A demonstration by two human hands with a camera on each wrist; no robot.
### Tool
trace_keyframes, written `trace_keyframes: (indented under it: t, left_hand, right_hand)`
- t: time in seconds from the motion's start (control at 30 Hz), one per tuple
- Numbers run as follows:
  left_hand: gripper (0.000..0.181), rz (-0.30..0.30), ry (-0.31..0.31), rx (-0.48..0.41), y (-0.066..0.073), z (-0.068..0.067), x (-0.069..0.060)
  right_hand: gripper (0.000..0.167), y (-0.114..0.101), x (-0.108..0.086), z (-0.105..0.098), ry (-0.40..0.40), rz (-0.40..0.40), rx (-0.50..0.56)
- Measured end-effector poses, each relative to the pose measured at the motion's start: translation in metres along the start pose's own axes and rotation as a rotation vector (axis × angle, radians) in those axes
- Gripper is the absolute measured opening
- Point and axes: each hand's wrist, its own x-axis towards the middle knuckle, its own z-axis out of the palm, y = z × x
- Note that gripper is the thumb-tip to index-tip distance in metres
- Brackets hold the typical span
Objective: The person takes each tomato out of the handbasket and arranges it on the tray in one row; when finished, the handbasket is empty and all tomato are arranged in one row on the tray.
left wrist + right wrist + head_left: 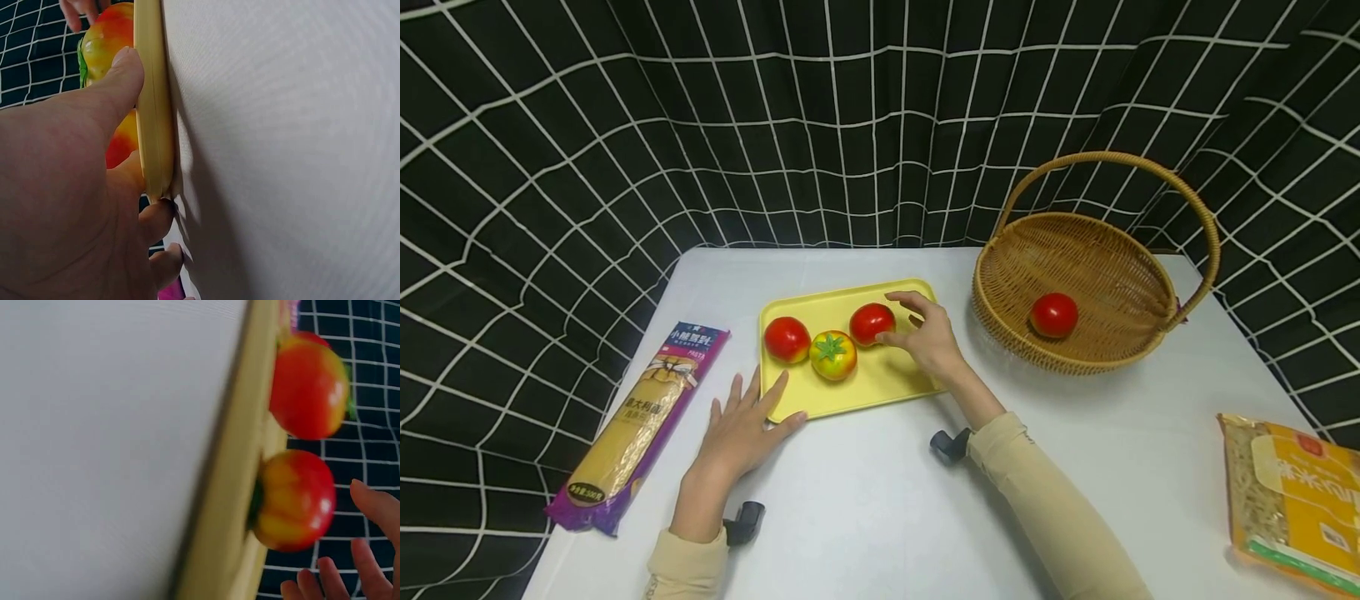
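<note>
On a yellow tray (pixel 880 387) lie two red tomatoes, one at the left (pixel 787 339) and one near the middle (pixel 872 323), with a yellow-green tomato (pixel 833 356) between them. The left hand (pixel 735 435) rests at the tray's near left corner; in the left wrist view its thumb (pixel 128 69) lies against the tray rim (pixel 154 100). Over the tray's right part, the right hand (pixel 931 335) has its thumb and fingers spread beside the middle red tomato. A gap shows between that hand (pixel 375 550) and the nearest tomato (pixel 297 500) in the right wrist view.
A wicker basket (pixel 1105 258) with a tall handle stands at the back right, holding a red tomato (pixel 1054 315). A pasta packet (pixel 643 417) lies left of the tray. An orange food bag (pixel 1296 500) lies at the right edge. A black grid curtain (pixel 880 125) surrounds the table.
</note>
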Motion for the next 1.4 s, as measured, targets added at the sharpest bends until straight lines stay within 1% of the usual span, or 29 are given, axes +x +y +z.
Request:
trace_keyframes:
  t: [0.2,0.47,0.67,0.77,0.83,0.97,1.13,1.3,1.4]
  left_hand:
    - [0.084,-0.001,-0.001,0.002,-0.001,0.000,0.000]
    - [0.085,0.000,-0.002,0.003,-0.002,0.000,0.000]
    - [0.085,0.003,-0.001,0.003,-0.001,0.000,0.000]
    - [0.085,0.004,-0.003,0.003,-0.001,0.000,-0.001]
    - [0.085,0.005,-0.004,0.002,-0.001,0.000,-0.001]
    - [0.085,0.005,-0.007,-0.003,-0.001,0.000,-0.001]
    - [0.085,0.005,-0.010,-0.005,-0.001,0.001,-0.001]
    - [0.086,0.007,-0.012,-0.001,-0.002,0.001,0.000]
    - [0.086,0.008,-0.013,-0.004,-0.002,0.001,0.000]
  right_hand:
    - [0.065,-0.017,0.003,-0.020,0.029,-0.038,-0.009]
    - [0.069,-0.041,0.008,-0.058,0.090,-0.077,-0.017]
    - [0.078,-0.057,0.007,-0.092,0.128,-0.036,-0.044]
    - [0.080,-0.061,0.005,-0.111,0.150,-0.012,-0.083]
    - [0.080,-0.060,0.003,-0.124,0.161,-0.012,-0.097]
    - [0.082,-0.052,0.001,-0.149,0.174,0.010,-0.117]
    - [0.085,-0.037,-0.002,-0.177,0.202,0.079,-0.158]
    - [0.087,-0.022,-0.005,-0.196,0.221,0.146,-0.186]
    - [0.087,-0.015,-0.008,-0.203,0.224,0.162,-0.188]
